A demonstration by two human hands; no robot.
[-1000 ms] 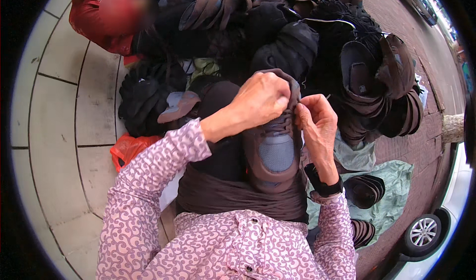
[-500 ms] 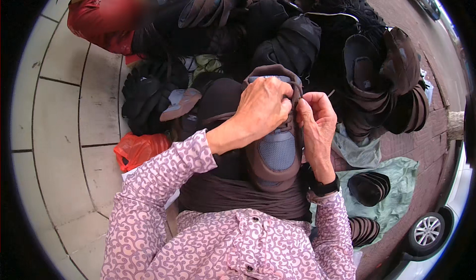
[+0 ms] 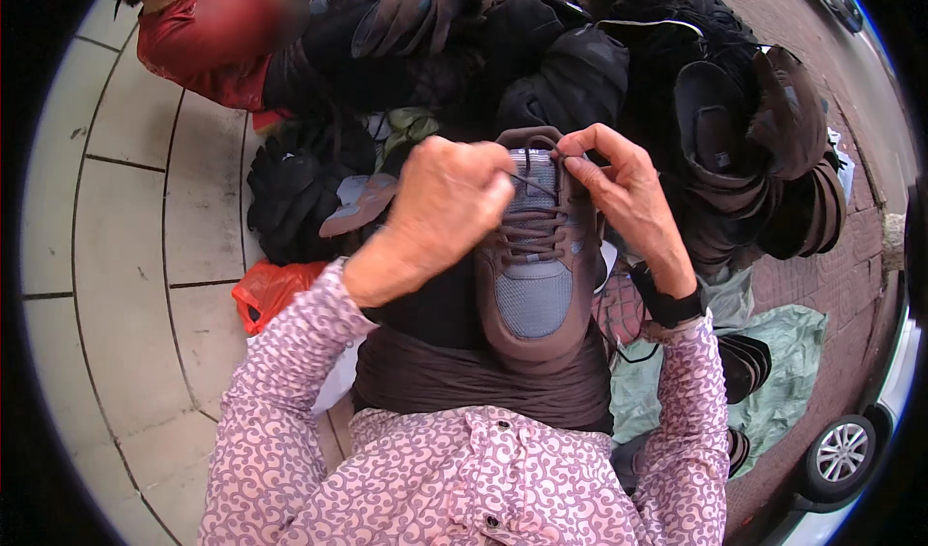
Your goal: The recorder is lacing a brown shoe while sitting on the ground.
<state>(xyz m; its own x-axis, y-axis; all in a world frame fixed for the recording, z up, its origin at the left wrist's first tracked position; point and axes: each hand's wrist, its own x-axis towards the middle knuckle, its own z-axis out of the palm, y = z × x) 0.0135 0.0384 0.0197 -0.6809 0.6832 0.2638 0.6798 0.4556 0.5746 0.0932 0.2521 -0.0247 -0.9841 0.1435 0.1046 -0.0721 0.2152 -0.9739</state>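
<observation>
Since the earlier pictures the left hand [image 3: 440,213] has slid off the brown shoe [image 3: 532,256], uncovering its tongue and upper lacing, while the right hand [image 3: 623,193] stays at the collar. The shoe rests toe-toward-the-person on the lap, hemmed in beyond by a heap of dark shoes [image 3: 735,150], with bare paving tiles [image 3: 116,256] to the left and a green sheet [image 3: 793,353] to the right. Brown with a grey mesh toe and tongue, its dark lace [image 3: 536,186] is pinched by both hands' pressed-together fingertips.
</observation>
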